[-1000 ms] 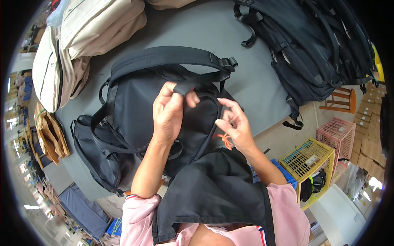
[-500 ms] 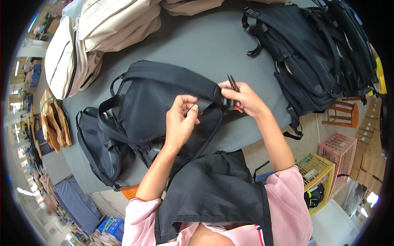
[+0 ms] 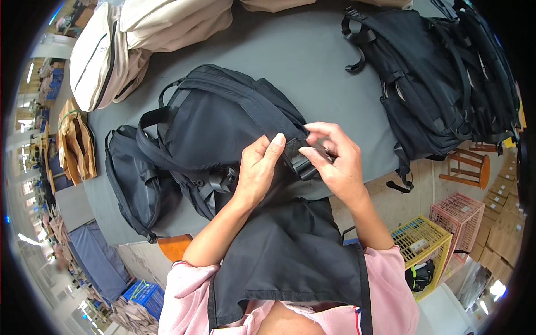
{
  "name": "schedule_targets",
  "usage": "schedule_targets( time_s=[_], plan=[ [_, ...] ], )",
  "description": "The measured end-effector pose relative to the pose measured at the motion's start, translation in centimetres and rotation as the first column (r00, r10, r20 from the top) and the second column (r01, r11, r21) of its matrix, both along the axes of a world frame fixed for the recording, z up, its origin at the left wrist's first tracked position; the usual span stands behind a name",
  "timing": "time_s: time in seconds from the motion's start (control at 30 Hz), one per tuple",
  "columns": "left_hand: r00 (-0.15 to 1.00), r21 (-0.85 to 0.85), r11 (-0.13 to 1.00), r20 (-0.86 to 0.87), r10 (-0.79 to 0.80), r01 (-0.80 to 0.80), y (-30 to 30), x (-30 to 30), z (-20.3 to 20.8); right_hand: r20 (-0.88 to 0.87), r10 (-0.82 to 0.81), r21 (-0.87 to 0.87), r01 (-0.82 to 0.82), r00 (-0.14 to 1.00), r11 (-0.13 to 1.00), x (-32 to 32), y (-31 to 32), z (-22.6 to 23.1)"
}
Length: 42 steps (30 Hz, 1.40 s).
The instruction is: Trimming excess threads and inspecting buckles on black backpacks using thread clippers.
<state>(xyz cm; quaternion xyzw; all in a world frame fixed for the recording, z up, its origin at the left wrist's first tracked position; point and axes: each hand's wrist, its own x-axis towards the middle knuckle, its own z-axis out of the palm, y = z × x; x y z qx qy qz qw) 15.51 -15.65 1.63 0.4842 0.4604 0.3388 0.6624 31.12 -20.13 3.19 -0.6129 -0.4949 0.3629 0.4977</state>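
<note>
A black backpack (image 3: 206, 131) lies on the grey table in front of me. Its padded shoulder strap (image 3: 254, 103) runs across the top toward my hands. My left hand (image 3: 258, 170) is closed on the strap near its lower end, thumb on top. Around the strap's end, beside a dark glossy band (image 3: 302, 166), my right hand (image 3: 339, 162) is closed, its thumb and fingers bent. A dark bit of the thread snips (image 3: 329, 154) shows between those fingers; their blades are hidden. Under my left wrist lie the backpack's webbing and buckle (image 3: 230, 176).
Left of the backpack lies a smaller black bag (image 3: 131, 184). Beige bags (image 3: 173, 25) line the far left edge of the grey table (image 3: 290, 61). More black backpacks (image 3: 419, 78) are stacked at right. Beyond the table stand a wooden stool (image 3: 469, 167), yellow crate (image 3: 421, 240) and pink crate (image 3: 460, 209).
The shoulder strap has been turned so its padded length lies across the backpack. My left hand has moved right onto it. The snips' blades, upright before, are out of sight in my right hand.
</note>
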Motion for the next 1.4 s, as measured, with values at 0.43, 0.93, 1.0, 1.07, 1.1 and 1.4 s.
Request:
schedule_targets(
  time_s=[0.43, 0.93, 1.0, 1.07, 1.1, 1.4],
  plan=[
    [0.999, 0.081, 0.997, -0.047, 0.011, -0.007, -0.3, -1.0, -1.3, -0.27, 0.049, -0.012, -0.054, 0.962, 0.998, 0.7, -0.9, 1.2],
    [0.995, 0.143, 0.988, -0.088, -0.04, 0.052, -0.1, -0.9, -0.4, 0.588, -0.003, 0.257, -0.183, 0.809, 0.949, 1.4, -0.4, -0.3],
    [0.996, 0.204, 0.977, -0.077, -0.042, 0.057, -0.1, -0.8, -0.2, 0.565, -0.018, 0.254, -0.153, 0.825, 0.955, 1.3, -0.6, -0.7],
    [0.989, 0.22, 0.974, -0.144, -0.031, 0.063, -0.1, -0.8, -0.1, 0.542, -0.038, 0.252, -0.119, 0.839, 0.96, 1.2, -0.9, -0.5],
    [0.989, 0.217, 0.974, -0.143, -0.03, 0.061, 0.0, -0.9, -0.1, 0.485, -0.029, 0.231, -0.096, 0.874, 0.968, 1.1, -1.1, -0.3],
    [0.964, 0.26, 0.96, -0.265, -0.033, 0.104, 0.0, -1.1, -0.3, 0.664, 0.077, 0.154, -0.237, 0.743, 0.959, 1.4, -0.7, 0.8]
  ],
)
